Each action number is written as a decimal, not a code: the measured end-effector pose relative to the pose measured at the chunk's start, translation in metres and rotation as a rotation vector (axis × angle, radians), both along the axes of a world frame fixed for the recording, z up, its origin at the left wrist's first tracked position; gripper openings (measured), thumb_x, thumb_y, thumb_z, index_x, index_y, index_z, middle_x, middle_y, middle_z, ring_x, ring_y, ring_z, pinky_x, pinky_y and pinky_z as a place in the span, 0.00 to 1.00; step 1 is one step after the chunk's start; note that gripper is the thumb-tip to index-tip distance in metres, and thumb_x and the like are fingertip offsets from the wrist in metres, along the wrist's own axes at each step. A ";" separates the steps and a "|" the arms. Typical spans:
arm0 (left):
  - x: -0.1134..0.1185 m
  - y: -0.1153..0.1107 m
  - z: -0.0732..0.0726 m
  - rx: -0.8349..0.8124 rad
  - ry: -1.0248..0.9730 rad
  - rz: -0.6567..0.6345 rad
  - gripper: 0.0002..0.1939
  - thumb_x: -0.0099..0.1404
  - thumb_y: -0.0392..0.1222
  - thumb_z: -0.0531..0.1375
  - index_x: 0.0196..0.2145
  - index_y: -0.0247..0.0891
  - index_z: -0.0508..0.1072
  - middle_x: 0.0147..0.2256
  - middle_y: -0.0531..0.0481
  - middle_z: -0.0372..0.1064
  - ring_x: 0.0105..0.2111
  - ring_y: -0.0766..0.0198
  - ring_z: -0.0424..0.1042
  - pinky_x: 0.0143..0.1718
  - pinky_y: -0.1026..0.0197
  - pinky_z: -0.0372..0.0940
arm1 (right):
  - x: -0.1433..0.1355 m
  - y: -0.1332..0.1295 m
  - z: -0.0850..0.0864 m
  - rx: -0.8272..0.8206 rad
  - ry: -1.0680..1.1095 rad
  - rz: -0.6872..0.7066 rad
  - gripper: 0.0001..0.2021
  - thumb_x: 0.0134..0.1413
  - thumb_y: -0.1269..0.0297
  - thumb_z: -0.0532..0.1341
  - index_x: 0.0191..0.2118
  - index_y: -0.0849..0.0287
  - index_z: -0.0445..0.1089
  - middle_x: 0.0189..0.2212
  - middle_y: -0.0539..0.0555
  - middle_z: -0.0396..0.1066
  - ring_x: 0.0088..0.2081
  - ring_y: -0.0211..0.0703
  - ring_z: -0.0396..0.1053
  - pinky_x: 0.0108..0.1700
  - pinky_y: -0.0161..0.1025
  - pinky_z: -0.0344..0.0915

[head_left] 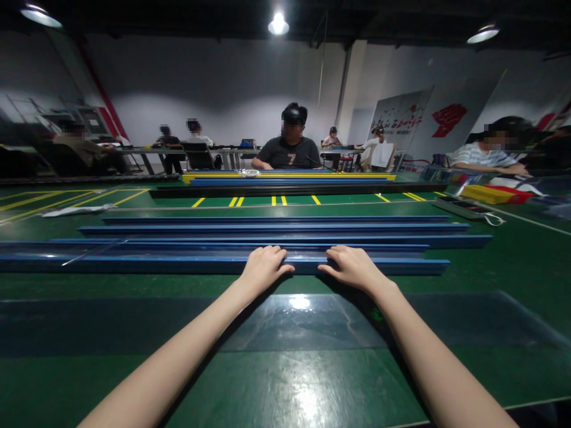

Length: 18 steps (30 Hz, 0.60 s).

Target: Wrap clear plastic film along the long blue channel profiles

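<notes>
The nearest long blue channel strip (392, 267) lies crosswise on the green table. My left hand (265, 266) grips it left of centre, fingers over the top and thumb along the near side. A short way to the right, my right hand (350, 266) holds the same strip in a like grip, thumb pointing inward. Some fingertips are hidden behind the strip. Close behind, more blue channel strips (285, 228) run parallel. Nearer to me, a clear plastic sheet (298, 327) lies flat beneath my forearms and reflects the lamp.
Across the green table (294, 386) lie a black strip (285, 191) and yellow strips (348, 177). A power strip (464, 208) with a white cord sits at right, near yellow and red bins (486, 194). A person (292, 148) sits opposite; others sit farther off.
</notes>
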State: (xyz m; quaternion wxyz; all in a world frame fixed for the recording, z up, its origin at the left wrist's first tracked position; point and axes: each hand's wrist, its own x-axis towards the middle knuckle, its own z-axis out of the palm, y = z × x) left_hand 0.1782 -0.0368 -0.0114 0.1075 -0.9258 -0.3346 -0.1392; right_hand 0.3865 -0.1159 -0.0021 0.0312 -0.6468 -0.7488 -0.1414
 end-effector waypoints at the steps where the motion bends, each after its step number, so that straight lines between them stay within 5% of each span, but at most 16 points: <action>1: 0.000 0.000 0.000 0.003 0.000 0.002 0.16 0.60 0.53 0.52 0.33 0.37 0.67 0.33 0.50 0.68 0.36 0.60 0.67 0.33 0.61 0.57 | -0.002 0.001 -0.001 0.006 0.001 0.008 0.17 0.54 0.51 0.48 0.33 0.59 0.65 0.33 0.55 0.70 0.35 0.42 0.66 0.29 0.34 0.51; 18: 0.001 0.001 -0.002 -0.003 0.003 -0.002 0.17 0.60 0.54 0.51 0.33 0.37 0.68 0.33 0.49 0.68 0.36 0.61 0.67 0.34 0.62 0.57 | -0.006 0.002 -0.001 0.002 0.085 0.092 0.08 0.55 0.61 0.51 0.32 0.60 0.62 0.32 0.54 0.66 0.34 0.39 0.64 0.29 0.33 0.50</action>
